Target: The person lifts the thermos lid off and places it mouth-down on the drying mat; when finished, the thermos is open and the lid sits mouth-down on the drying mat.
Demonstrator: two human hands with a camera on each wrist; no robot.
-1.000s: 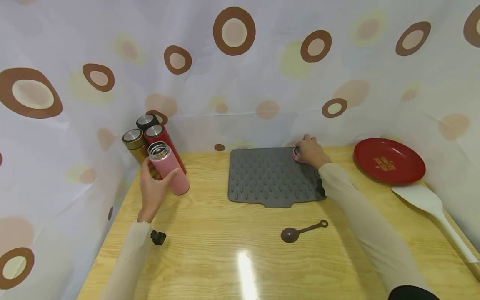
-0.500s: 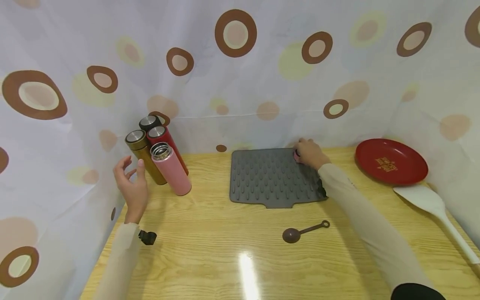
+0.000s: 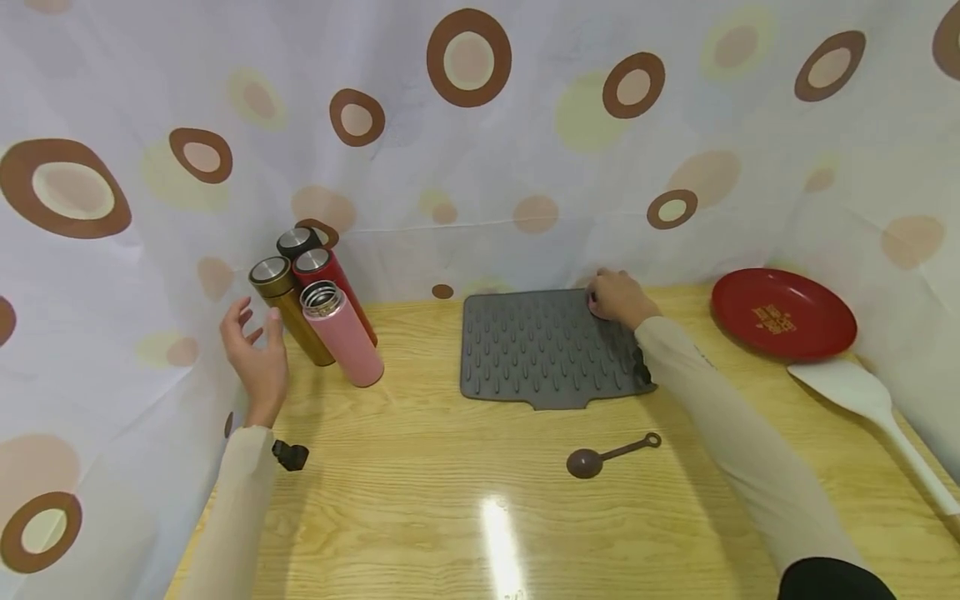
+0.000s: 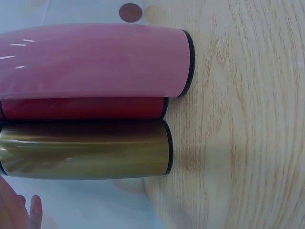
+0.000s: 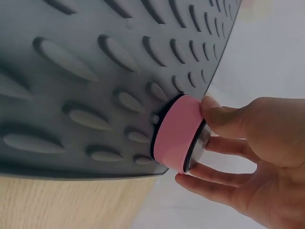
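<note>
An uncapped pink vacuum flask (image 3: 342, 337) stands upright on the table, its steel mouth bare. Just behind it are a gold flask (image 3: 298, 323), a red flask (image 3: 347, 293) and a black-topped flask (image 3: 297, 240), all capped. My left hand (image 3: 258, 362) is left of the gold flask, fingers loosely bent around nothing. In the left wrist view, its fingertips (image 4: 35, 210) show at the lower left. At the far right corner of a grey ribbed mat (image 3: 525, 350), my right hand (image 3: 618, 298) holds a pink flask lid (image 5: 177, 133) by its rim, black edge against the mat.
A brown measuring spoon (image 3: 585, 463) lies in front of the mat. To the right, a red plate (image 3: 817, 321) is at the back, with a large white spoon-like utensil (image 3: 847, 387) near it. A patterned curtain (image 3: 450, 167) borders the table behind.
My left hand has released the pink flask and moved left, away from it. The flask stays standing. My right hand remains on the lid at the mat's corner.
</note>
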